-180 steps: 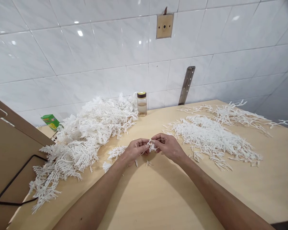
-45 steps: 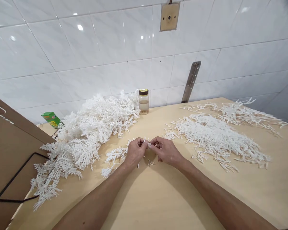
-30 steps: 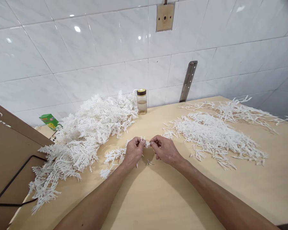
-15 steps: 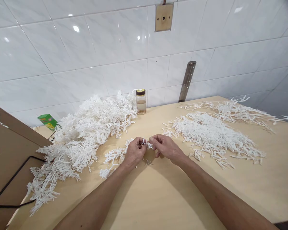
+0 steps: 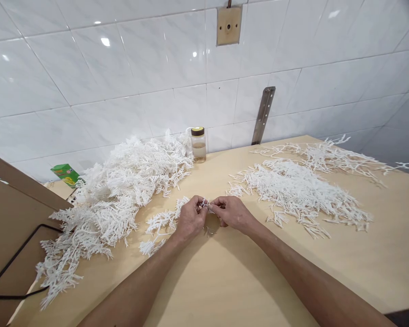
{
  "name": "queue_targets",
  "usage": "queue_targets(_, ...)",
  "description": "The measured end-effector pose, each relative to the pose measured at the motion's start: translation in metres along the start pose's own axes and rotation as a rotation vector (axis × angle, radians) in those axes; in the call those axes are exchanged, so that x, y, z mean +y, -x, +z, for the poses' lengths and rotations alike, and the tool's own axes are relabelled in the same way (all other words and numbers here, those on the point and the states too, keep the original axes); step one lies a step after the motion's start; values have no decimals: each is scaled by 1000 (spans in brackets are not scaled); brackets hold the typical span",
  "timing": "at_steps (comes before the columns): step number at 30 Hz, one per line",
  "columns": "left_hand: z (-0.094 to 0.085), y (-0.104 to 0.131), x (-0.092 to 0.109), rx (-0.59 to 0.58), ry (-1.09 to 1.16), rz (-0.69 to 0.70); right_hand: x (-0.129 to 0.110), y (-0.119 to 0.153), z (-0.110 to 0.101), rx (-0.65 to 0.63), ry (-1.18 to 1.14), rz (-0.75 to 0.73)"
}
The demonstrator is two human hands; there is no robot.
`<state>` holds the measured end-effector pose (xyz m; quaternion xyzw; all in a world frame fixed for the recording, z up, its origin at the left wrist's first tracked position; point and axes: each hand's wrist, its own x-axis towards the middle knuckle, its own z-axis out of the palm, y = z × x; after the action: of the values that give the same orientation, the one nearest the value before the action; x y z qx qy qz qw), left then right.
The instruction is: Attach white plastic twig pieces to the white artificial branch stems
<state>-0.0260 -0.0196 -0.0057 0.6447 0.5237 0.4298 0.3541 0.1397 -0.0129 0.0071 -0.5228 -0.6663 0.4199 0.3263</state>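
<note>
White, thin-branched sprig [image 5: 205, 203]: sitting near the centre of the frame, spanning the fingertips of both hands, its edges partly hiding behind them.
Left hand [image 5: 191, 219]: pinching the sprig between thumb and fingers, closing narrowly on it.
Right hand [image 5: 234, 212]: meeting it from the other side, thumb and forefinger coming together at the sprig; whether they are gripping or only touching it, I cannot tell.
Loose white sprig [image 5: 209, 232]: lying just below the hands.
Small white cluster of sprigs [image 5: 161, 221]: resting beside the left hand, left of centre.
Large, fluffy white heap of branching pieces [image 5: 126, 181]: spreading across the left of the frame.
Flatter white pile of feathery pieces [image 5: 303, 190]: lying right of centre.
Long, sparse white stems [image 5: 337, 158]: stretching behind that pile towards the right edge.
Clear jar with dark-and-yellow lid [image 5: 199, 149]: standing upright at the heap's right end, holding some liquid.
Green carton [image 5: 65, 174]: leaning at the heap's far left.
Brown cardboard panel [image 5: 17, 213]: rising at the left edge, a black bent frame [image 5: 7, 297] showing against it.
Pale wooden table [image 5: 245, 281]: supporting the sprigs and the jar.
White tiled wall [image 5: 122, 68]: filling the upper frame, carrying a beige square plate [image 5: 228, 26].
Perforated metal strip [image 5: 263, 116]: slanting upward at the table's back edge.
</note>
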Motion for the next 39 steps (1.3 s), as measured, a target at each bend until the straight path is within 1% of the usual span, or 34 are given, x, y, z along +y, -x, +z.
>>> queue_targets(5,0,2,3,-15,-49,40,-1,0,1,39,15,17)
queue_targets(11,0,0,3,25,-104,14,-6,1,7,164,264,-125)
queue_targets(14,-1,1,5,24,-131,-21,-5,2,10,187,288,-178)
queue_targets(17,-2,1,8,14,-140,-39,-2,2,12,183,259,-195)
queue_targets(25,-1,-2,3,61,-323,93,2,1,12,160,185,-155)
queue_targets(28,-3,-3,1,48,-374,130,-1,1,11,150,169,-142)
queue_targets(31,-4,-2,1,11,-443,188,-3,2,7,119,162,-152)
queue_targets(33,-5,-2,1,-12,-475,226,-3,2,5,115,193,-180)
queue_targets(35,-5,-1,1,-30,-495,244,-3,2,3,144,253,-226)
queue_targets(37,-5,-1,2,-49,-510,250,-3,3,4,178,340,-297)
queue_targets(39,-6,-1,3,-72,-525,238,-3,4,7,185,439,-360)
